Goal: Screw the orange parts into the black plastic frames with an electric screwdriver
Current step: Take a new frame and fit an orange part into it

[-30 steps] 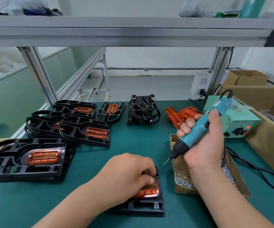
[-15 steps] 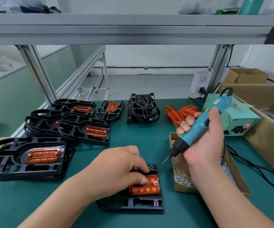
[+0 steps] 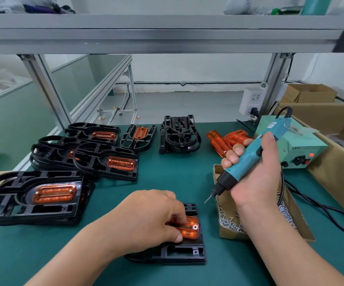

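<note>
Head view: left hand point(image 3: 146, 219) pinches orange part point(image 3: 191, 228), seated in black frame point(image 3: 179, 254) at worktop point(image 3: 167, 182) front centre. Right hand point(image 3: 257, 178) wraps electric screwdriver point(image 3: 247, 157), bit in air just right of frame, beside screw box point(image 3: 226, 230). Risk: part shifts under that grip, hole misaligns, screw cross-threads or bit skids off.

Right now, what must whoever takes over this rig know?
Left grip pinches the orange translucent plastic part seated in the near black plastic frame.
Right grip holds the teal electric screwdriver, bit in the air.
Cardboard box of screws sits right of that frame.
Done: assembled frames stacked left.
To do: screw this part, then the spare orange parts and bare frames at the back.
</note>
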Action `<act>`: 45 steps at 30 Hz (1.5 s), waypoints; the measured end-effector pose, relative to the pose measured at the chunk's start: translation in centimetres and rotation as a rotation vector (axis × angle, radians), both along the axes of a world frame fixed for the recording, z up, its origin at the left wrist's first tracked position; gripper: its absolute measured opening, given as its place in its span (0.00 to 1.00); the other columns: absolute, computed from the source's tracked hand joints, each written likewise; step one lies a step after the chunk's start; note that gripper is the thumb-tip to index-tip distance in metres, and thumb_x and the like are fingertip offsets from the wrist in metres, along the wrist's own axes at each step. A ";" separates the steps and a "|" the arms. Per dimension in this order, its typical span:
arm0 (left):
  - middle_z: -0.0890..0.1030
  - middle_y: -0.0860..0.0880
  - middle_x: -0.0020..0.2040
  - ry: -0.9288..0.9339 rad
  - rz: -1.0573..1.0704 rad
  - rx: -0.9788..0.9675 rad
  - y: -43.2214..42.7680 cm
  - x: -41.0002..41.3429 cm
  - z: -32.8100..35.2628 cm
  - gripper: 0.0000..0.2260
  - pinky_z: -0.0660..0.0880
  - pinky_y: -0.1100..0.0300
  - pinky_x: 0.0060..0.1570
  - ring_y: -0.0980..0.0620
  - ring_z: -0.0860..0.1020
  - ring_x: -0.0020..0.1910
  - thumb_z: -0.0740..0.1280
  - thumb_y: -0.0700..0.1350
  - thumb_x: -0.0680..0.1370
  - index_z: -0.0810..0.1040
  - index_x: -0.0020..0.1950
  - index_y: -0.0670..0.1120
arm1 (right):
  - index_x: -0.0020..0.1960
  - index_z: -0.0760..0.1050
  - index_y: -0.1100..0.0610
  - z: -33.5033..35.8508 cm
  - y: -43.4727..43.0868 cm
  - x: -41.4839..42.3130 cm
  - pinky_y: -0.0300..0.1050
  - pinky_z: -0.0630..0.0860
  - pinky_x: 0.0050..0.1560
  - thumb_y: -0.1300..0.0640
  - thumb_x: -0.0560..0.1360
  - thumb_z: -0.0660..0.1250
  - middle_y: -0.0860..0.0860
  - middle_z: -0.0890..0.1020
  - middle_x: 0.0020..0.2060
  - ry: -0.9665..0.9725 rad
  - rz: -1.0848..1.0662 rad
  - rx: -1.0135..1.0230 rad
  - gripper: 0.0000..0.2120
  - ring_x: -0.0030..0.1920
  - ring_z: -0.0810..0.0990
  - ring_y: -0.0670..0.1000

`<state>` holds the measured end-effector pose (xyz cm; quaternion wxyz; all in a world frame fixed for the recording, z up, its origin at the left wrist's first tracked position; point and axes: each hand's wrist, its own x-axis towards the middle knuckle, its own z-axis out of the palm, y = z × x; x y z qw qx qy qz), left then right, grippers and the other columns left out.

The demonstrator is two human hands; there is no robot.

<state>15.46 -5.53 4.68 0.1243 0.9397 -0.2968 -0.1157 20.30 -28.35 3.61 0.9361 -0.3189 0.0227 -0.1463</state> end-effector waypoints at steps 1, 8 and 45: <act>0.74 0.59 0.45 -0.005 0.002 -0.004 -0.1 -0.1 -0.1 0.15 0.64 0.68 0.38 0.64 0.72 0.40 0.72 0.63 0.75 0.79 0.59 0.61 | 0.46 0.71 0.54 0.0 0.0 0.0 0.42 0.72 0.34 0.40 0.83 0.66 0.51 0.72 0.36 0.000 0.000 -0.002 0.18 0.33 0.71 0.50; 0.75 0.59 0.43 0.000 0.009 -0.039 -0.9 -0.5 -0.5 0.14 0.65 0.67 0.38 0.64 0.71 0.38 0.71 0.63 0.75 0.80 0.56 0.58 | 0.46 0.71 0.54 0.0 -0.1 0.0 0.42 0.72 0.34 0.40 0.83 0.65 0.51 0.72 0.36 -0.002 0.004 -0.009 0.18 0.33 0.71 0.50; 0.76 0.60 0.45 0.032 0.020 -0.010 0.4 0.1 0.0 0.13 0.66 0.69 0.37 0.64 0.74 0.46 0.72 0.62 0.75 0.78 0.56 0.61 | 0.46 0.71 0.53 -0.2 -0.1 0.1 0.42 0.73 0.33 0.40 0.83 0.66 0.52 0.72 0.36 -0.005 0.020 0.013 0.18 0.33 0.71 0.50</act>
